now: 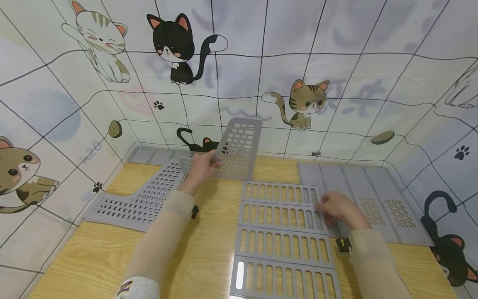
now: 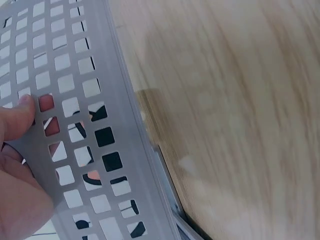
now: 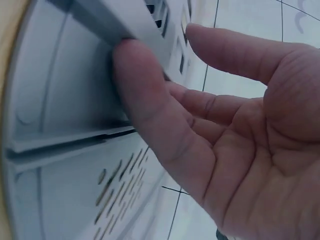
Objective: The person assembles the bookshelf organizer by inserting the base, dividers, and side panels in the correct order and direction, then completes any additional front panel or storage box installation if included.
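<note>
A grey, square-holed, rectangular panel, apparently plastic point(image 1: 239, 148), is held tilted over the worktop's point(image 1: 209, 245) far part, pinched by the left hand point(image 1: 201, 166). A grey slotted panel's point(image 1: 285, 231) edge is touched by the right hand point(image 1: 337, 209), thumb spread. Light, stiff, smooth handling is judged; edge grips are advised. "1" is read on the black wrist tag point(image 1: 343, 244).

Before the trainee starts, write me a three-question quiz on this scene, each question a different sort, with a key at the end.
1. Which hand holds the raised panel?
2. In the head view, how many rows of slots does the slotted panel show?
3. True or false: the raised panel is solid, with no holes.

Key:
1. The left hand.
2. Four.
3. False; it has rows of holes.
</note>
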Action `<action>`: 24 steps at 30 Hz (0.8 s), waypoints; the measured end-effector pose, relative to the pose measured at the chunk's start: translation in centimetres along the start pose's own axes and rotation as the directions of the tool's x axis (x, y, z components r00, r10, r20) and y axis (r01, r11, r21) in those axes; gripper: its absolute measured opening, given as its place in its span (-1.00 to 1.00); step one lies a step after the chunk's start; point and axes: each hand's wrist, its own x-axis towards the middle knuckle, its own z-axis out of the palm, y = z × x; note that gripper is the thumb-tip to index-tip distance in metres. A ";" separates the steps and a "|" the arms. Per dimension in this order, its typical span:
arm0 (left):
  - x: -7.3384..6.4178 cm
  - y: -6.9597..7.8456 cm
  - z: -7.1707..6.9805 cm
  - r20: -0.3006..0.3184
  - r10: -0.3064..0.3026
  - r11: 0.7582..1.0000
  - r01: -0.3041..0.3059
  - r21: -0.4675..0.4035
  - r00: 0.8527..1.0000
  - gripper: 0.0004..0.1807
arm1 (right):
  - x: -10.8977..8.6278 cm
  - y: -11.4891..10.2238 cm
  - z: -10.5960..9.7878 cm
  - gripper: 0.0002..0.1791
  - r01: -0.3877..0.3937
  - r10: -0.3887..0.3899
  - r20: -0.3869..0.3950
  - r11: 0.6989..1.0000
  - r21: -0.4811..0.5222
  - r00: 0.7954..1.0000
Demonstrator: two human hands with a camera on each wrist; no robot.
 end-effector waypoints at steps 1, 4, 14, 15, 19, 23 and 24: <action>0.0 0.1 0.1 0.001 -0.003 1.000 0.003 0.009 1.000 -0.91 | 0.1 0.0 0.0 -0.55 0.000 0.000 -0.002 1.000 -0.007 1.000; 0.0 0.3 0.4 0.000 -0.017 1.000 0.017 0.006 1.000 -0.94 | 0.3 0.2 0.1 -0.57 -0.013 0.013 -0.014 1.000 -0.018 1.000; 0.6 0.2 1.6 0.012 -0.010 0.997 0.011 -0.080 1.000 -0.85 | 0.6 0.8 0.6 -0.31 0.014 -0.021 -0.108 0.998 -0.066 0.994; 0.7 0.3 1.8 0.022 -0.016 0.997 0.018 -0.073 1.000 -0.82 | 0.6 0.7 0.7 -0.32 0.030 -0.037 -0.110 0.998 -0.063 0.993; 1.1 1.4 2.9 0.071 0.007 0.998 -0.003 -0.066 0.997 -0.76 | 0.6 0.5 1.0 -0.33 0.078 -0.082 -0.109 0.996 -0.045 0.991; 1.0 2.6 3.4 0.105 0.023 0.997 -0.016 -0.070 0.994 -0.80 | 0.5 0.4 1.2 -0.33 0.067 -0.071 -0.106 0.997 -0.037 0.992; 0.9 2.7 3.4 0.108 0.024 0.997 -0.016 -0.073 0.994 -0.80 | 0.5 0.4 1.3 -0.33 0.062 -0.065 -0.107 0.998 -0.034 0.992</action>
